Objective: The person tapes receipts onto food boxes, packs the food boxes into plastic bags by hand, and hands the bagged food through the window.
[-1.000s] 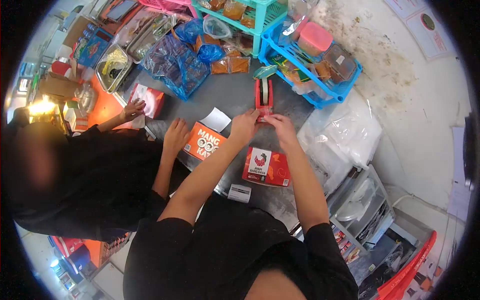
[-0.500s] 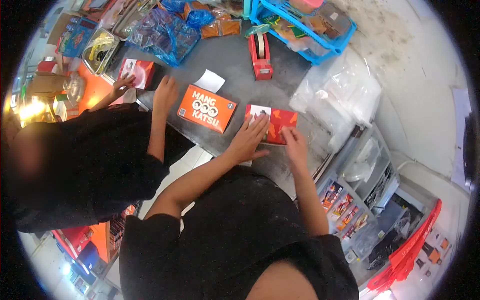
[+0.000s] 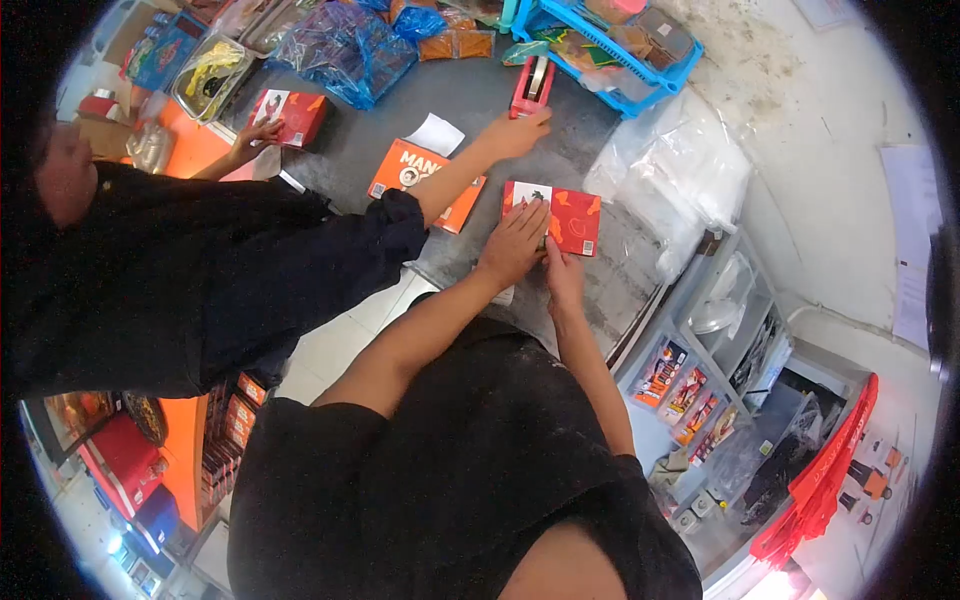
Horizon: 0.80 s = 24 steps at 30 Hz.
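A blue plastic bag [image 3: 345, 52] lies beside orange packets [image 3: 457, 45], with 1 blue basket [image 3: 662, 88] further right. Clear plastic bags [image 3: 690, 175] spread near the stained wall [image 3: 770, 70] — and, well apart at left, 1 metal tray [image 3: 234, 85] holds something yellow. Lower right: a red cloth [image 3: 825, 475], grey shelving [image 3: 712, 348].

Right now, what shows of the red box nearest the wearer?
The red box looks like printed cardboard, with orange shapes, a partly covered white panel and a corner code. Apparently closed, it lies on the dark counter. The left-hand grip spreads over the panel; the right-hand grip is at the box's near edge.
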Available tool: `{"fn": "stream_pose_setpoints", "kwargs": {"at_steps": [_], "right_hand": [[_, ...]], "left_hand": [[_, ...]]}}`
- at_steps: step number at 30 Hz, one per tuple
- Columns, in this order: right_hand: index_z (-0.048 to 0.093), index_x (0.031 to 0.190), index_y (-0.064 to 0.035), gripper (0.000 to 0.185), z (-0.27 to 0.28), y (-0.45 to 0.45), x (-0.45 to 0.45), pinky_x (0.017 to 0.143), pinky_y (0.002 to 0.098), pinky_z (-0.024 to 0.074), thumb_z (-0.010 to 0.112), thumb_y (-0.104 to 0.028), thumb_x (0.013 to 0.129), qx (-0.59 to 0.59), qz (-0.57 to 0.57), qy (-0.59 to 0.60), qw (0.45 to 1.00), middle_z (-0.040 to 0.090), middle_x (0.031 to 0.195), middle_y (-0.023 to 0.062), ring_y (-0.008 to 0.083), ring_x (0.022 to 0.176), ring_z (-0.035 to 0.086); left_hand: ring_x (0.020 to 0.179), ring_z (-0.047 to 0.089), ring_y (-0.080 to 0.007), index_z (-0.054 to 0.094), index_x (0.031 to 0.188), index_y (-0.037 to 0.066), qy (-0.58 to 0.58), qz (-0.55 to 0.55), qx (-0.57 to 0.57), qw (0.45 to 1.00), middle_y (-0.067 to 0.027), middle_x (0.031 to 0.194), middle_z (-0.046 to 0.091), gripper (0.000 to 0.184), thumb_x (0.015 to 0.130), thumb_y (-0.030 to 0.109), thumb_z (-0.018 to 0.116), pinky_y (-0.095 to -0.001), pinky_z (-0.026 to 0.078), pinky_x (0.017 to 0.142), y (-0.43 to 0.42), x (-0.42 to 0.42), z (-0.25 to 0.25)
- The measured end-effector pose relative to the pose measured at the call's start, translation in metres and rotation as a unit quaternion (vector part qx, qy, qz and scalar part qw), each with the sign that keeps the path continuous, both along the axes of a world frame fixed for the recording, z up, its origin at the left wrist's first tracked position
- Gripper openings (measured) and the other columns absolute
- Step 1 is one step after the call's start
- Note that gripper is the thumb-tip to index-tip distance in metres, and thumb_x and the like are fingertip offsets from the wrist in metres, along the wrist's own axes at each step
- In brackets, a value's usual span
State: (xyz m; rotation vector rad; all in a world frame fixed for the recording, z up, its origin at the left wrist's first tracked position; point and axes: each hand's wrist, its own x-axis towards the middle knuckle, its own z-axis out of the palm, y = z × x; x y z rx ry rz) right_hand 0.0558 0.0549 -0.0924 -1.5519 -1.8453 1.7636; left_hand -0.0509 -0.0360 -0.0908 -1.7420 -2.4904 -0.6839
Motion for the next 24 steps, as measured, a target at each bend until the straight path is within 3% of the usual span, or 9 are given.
{"fn": "stream_pose_setpoints", "kwargs": {"at_steps": [7, 10, 12, 14, 15, 18, 20, 22, 24], "right_hand": [[0.066, 0.082, 0.0017, 0.041, -0.012, 0.003, 0.023, 0.058, 0.0315, 0.0429, 0.059, -0.038, 0.091, 0.133, 0.099, 0.053, 0.985, 0.061, 0.066, 0.0051, 0.0121, 0.061, 0.053], [0.067, 0.087, 0.0001, 0.036, -0.017, 0.011, 0.031, 0.06, 0.0374, 0.0459, 0.058, -0.035, 0.09, 0.132, 0.163, 0.067, 0.976, 0.064, 0.069, 0.0122, 0.0209, 0.061, 0.059], [0.068, 0.085, -0.0034, 0.022, -0.02, 0.017, 0.025, 0.06, 0.036, 0.0452, 0.059, -0.022, 0.09, 0.385, 0.269, -0.043, 0.882, 0.066, 0.072, 0.0159, 0.0311, 0.064, 0.062], [0.068, 0.085, -0.0038, 0.021, -0.012, 0.022, 0.027, 0.06, 0.0382, 0.0457, 0.059, -0.022, 0.089, 0.398, 0.275, -0.098, 0.87, 0.065, 0.076, 0.0195, 0.036, 0.068, 0.061], [0.068, 0.085, -0.0041, 0.02, -0.005, 0.024, 0.031, 0.061, 0.0404, 0.0461, 0.06, -0.022, 0.088, 0.405, 0.276, -0.159, 0.857, 0.064, 0.08, 0.0231, 0.0408, 0.071, 0.06], [0.066, 0.081, -0.0014, 0.023, 0.004, 0.035, 0.041, 0.06, 0.0383, 0.0467, 0.062, -0.023, 0.086, 0.424, 0.197, -0.199, 0.861, 0.064, 0.073, 0.0197, 0.034, 0.066, 0.063], [0.065, 0.083, 0.0, 0.024, 0.02, 0.052, 0.043, 0.061, 0.0358, 0.0478, 0.063, -0.023, 0.085, 0.342, 0.034, -0.139, 0.929, 0.065, 0.07, 0.0147, 0.0244, 0.064, 0.064], [0.066, 0.089, 0.0001, 0.023, 0.042, 0.065, 0.008, 0.064, 0.0367, 0.049, 0.065, -0.023, 0.084, 0.34, 0.033, -0.054, 0.938, 0.066, 0.074, 0.0141, 0.025, 0.067, 0.064], [0.066, 0.098, 0.0007, 0.027, 0.062, 0.072, -0.038, 0.071, 0.0365, 0.05, 0.068, -0.022, 0.083, 0.325, 0.072, 0.059, 0.941, 0.067, 0.087, 0.0141, 0.0239, 0.076, 0.064]], "left_hand": [[0.138, 0.03, -0.0279, 0.041, 0.135, -0.003, -0.055, 0.011, 0.019, 0.998, -0.0161, 0.146, 0.036, 0.071, 0.078, 0.032, 0.065, -0.0425, 0.02, 0.115, 0.001, -0.001, 0.005], [0.138, 0.03, -0.0283, 0.04, 0.135, -0.004, -0.044, -0.019, -0.006, 0.999, -0.0163, 0.147, 0.035, 0.069, 0.079, 0.028, 0.065, -0.0423, 0.02, 0.115, -0.004, -0.006, 0.01], [0.138, 0.03, -0.0287, 0.04, 0.135, -0.004, 0.005, -0.03, -0.016, 0.999, -0.0167, 0.147, 0.035, 0.069, 0.078, 0.025, 0.065, -0.0426, 0.021, 0.115, -0.008, -0.01, 0.003], [0.138, 0.03, -0.0291, 0.04, 0.135, -0.004, 0.062, -0.044, -0.028, 0.997, -0.0171, 0.147, 0.035, 0.068, 0.077, 0.022, 0.065, -0.0429, 0.022, 0.115, -0.011, -0.019, 0.0], [0.138, 0.03, -0.0294, 0.04, 0.135, -0.003, -0.015, -0.058, -0.02, 0.998, -0.0171, 0.147, 0.034, 0.068, 0.075, 0.019, 0.065, -0.043, 0.023, 0.114, -0.013, -0.019, 0.01], [0.132, 0.038, -0.0324, 0.045, 0.132, -0.001, -0.151, -0.071, 0.044, 0.985, -0.0174, 0.141, 0.042, 0.066, 0.071, 0.014, 0.066, -0.0429, 0.033, 0.108, -0.017, -0.028, 0.038], [0.123, 0.047, -0.0344, 0.051, 0.125, 0.001, -0.275, -0.023, 0.045, 0.96, -0.0171, 0.131, 0.052, 0.058, 0.071, 0.014, 0.067, -0.0419, 0.039, 0.102, -0.012, -0.032, 0.039], [0.114, 0.053, -0.0354, 0.055, 0.12, 0.002, -0.281, 0.013, 0.092, 0.955, -0.0174, 0.12, 0.058, 0.05, 0.072, 0.009, 0.064, -0.0424, 0.043, 0.095, -0.001, -0.051, 0.05], [0.108, 0.055, -0.037, 0.054, 0.12, 0.002, -0.191, 0.155, 0.188, 0.951, -0.0187, 0.117, 0.057, 0.048, 0.073, 0.004, 0.062, -0.0443, 0.044, 0.093, 0.015, -0.084, 0.05]]}}
